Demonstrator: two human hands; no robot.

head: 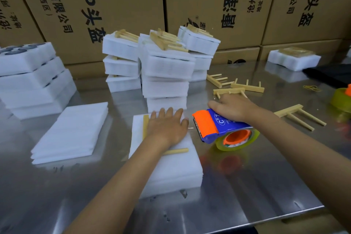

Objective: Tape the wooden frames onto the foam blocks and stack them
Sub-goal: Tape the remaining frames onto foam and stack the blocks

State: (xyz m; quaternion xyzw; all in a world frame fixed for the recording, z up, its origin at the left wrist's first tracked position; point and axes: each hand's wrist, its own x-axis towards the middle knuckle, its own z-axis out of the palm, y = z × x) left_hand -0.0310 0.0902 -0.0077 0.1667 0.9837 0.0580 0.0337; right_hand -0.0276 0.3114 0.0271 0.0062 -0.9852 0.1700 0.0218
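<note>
At frame centre my left hand (167, 127) pressed flat on the wooden frame (146, 126) atop the foam block (171, 169). My right hand (232, 107) gripped the tape dispenser (218, 128) just right: taping step, I judged; next, draw tape across the frame

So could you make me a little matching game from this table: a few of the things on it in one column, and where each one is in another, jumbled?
Things:
1. tape dispenser
2. wooden frame
3. rubber bands
4. flat foam sheets

Places:
A. loose on the metal table, far right
B. under the left hand, on a foam block
C. piled left of that foam block
D. gripped by the right hand

Pairs: 1-D, 2-B, 3-A, 4-C
</note>
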